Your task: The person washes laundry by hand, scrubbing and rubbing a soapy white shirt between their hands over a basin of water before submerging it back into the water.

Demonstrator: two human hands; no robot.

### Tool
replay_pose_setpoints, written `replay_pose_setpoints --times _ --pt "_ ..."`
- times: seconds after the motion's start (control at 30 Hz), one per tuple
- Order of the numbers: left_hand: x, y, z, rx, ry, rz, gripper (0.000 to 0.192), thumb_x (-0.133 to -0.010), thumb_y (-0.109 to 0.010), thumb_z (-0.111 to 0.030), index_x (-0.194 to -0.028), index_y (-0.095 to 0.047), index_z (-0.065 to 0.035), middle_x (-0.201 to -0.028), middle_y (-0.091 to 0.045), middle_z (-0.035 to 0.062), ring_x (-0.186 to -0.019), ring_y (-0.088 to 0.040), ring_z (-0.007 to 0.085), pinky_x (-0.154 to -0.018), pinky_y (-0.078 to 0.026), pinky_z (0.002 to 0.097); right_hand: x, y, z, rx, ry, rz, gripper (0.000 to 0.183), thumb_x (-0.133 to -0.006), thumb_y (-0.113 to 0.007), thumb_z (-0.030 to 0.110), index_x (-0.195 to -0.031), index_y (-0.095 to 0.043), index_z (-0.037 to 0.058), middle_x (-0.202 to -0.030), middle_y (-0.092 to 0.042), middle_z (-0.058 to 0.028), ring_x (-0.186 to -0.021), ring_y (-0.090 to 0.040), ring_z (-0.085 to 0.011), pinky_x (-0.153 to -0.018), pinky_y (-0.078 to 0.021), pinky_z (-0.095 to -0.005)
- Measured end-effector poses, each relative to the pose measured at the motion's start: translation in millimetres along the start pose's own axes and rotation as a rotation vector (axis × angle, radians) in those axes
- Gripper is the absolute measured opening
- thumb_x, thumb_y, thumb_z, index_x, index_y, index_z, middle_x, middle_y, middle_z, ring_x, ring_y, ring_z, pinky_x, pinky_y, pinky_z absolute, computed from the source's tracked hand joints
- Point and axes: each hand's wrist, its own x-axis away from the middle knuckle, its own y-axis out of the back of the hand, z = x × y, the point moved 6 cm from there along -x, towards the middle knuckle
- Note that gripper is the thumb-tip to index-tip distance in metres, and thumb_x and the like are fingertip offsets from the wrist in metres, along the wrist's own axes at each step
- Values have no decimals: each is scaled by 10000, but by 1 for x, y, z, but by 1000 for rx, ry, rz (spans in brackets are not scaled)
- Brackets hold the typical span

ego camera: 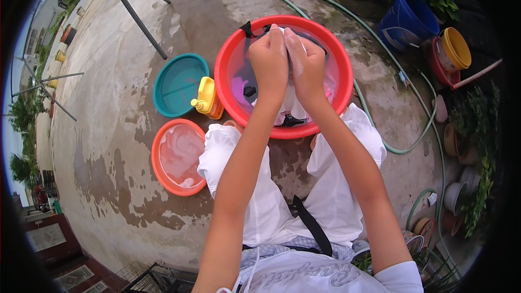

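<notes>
My left hand [266, 65] and my right hand [307, 63] are clenched side by side over a large red plastic basin [345, 63]. Both grip a wet white cloth [291, 95], which hangs down between my wrists. Soap suds cling to the right hand. Cloudy water fills the basin, and dark cloth [248, 63] lies in it behind my hands. A purple item [239, 89] shows at the basin's left side. Pink and black pieces sit near the front rim, partly hidden by my forearms.
Left of the basin stand a yellow pump jug [209, 97], a teal basin [156, 89] of water and an orange-red basin [156, 162] of sudsy water. A green hose [376, 36] curves along the right, near a blue bucket [392, 24] and potted plants. Metal rack legs [134, 14] stand at upper left.
</notes>
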Motion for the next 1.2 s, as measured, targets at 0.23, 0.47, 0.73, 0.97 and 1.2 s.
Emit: replay_pose_setpoints --times 0.23,0.47,0.73,0.97,1.2 --pt "18 -9 -5 -31 107 13 363 -886 -436 -252 -632 -476 2 -562 -435 -24 -527 -376 49 -470 -308 239 -11 7 -1 -19 -45 7 328 -859 -515 219 -587 -490 37 -552 -429 50 -516 -336 -19 -444 -269 -208" --pt "15 -14 -7 -149 -110 65 398 -875 -437 -244 -605 -454 47 -480 -397 94 -463 -351 98 -442 -311 317 -10 11 7 -55 -28 -88 355 -869 -497 212 -549 -432 72 -542 -397 60 -503 -321 -24 -444 -258 -206" --pt "8 0 -3 8 73 5 387 -889 -421 -260 -599 -485 -12 -534 -436 -35 -503 -373 42 -446 -290 228 0 1 0 39 23 56 303 -862 -518 218 -645 -546 9 -575 -458 47 -540 -366 -15 -457 -283 -191" --pt "20 -18 -4 -147 -74 79 392 -873 -430 -224 -602 -454 58 -467 -389 61 -487 -339 95 -463 -321 308 -15 20 -5 -26 -43 -56 315 -874 -496 219 -622 -524 33 -581 -452 58 -524 -347 -9 -449 -275 -191" --pt "-5 10 6 63 11 -35 387 -887 -424 -277 -609 -499 -18 -543 -436 -33 -493 -353 41 -436 -275 231 11 -8 -6 40 -40 80 305 -872 -501 213 -645 -544 15 -589 -458 52 -528 -356 -12 -448 -279 -194"
